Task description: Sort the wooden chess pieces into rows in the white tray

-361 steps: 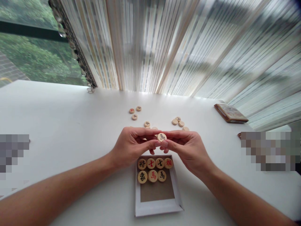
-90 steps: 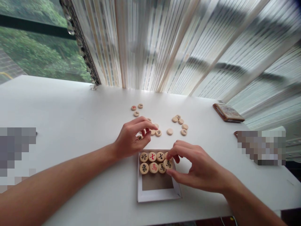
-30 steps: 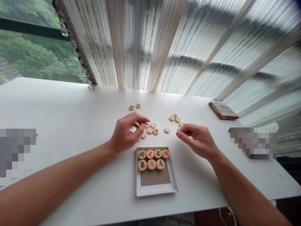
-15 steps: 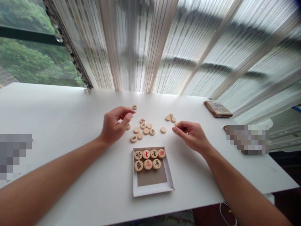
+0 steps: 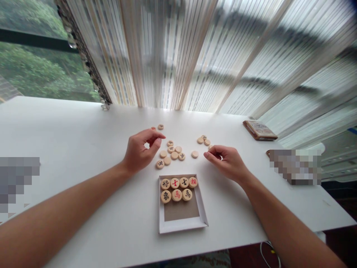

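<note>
My left hand (image 5: 142, 149) hovers over the far left side of the loose xiangqi pieces. Its index finger reaches out above the thumb, the other fingers are bent, and no piece shows between the tips. My right hand (image 5: 227, 160) rests on the table with curled fingers, thumb and index near each other. A plain piece (image 5: 210, 147) is partly hidden behind its index finger, and another face-down piece (image 5: 195, 154) lies left of the thumb. Several scattered pieces (image 5: 174, 155) lie between my hands. Nearer me, a shallow white box (image 5: 182, 226) holds two rows of pieces, black and red characters up.
More pieces (image 5: 206, 142) sit in a small cluster beyond my right hand. One piece (image 5: 161, 127) lies farther back. A flat brown box (image 5: 259, 130) is at the table's right rear, under the striped curtain (image 5: 156, 56). The white table (image 5: 69, 130) extends left.
My left hand has shifted slightly right, and its fingertips have lowered. A red-marked piece now shows behind it. My right hand keeps its place. The view has shifted slightly.
</note>
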{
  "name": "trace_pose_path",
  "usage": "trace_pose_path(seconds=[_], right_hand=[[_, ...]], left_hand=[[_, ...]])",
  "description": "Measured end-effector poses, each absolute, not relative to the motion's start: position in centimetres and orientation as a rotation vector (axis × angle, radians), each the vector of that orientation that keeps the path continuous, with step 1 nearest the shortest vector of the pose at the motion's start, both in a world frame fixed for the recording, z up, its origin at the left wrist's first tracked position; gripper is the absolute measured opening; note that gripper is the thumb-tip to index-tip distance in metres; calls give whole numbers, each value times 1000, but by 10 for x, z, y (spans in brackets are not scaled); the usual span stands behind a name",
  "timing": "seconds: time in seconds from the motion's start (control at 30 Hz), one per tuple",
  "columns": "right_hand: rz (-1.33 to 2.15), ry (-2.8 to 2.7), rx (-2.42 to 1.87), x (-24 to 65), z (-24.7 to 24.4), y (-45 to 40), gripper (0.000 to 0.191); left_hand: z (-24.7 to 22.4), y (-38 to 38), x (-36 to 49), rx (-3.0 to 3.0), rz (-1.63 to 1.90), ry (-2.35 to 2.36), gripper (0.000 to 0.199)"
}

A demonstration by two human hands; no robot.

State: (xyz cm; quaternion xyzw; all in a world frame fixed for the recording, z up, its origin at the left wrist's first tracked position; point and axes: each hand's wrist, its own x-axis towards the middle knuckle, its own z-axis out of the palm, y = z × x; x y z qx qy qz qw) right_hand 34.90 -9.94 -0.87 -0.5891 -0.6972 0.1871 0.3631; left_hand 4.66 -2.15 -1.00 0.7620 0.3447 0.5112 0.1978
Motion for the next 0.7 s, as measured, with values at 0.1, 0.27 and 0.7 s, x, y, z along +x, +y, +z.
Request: trace_pose_path(seconds=[0.1, 0.27, 0.7], right_hand=[[478, -1806, -1517, 350, -9, -99, 35], [477, -1808, -1517, 350, -8, -100, 35], [547, -1672, -1489, 345, -7, -94, 43]], left_hand=[[-11, -21, 46, 2139, 1427, 974, 18], [-12, -21, 47, 2129, 1427, 977, 18], [-13, -19, 47, 2129, 1432, 977, 18]])
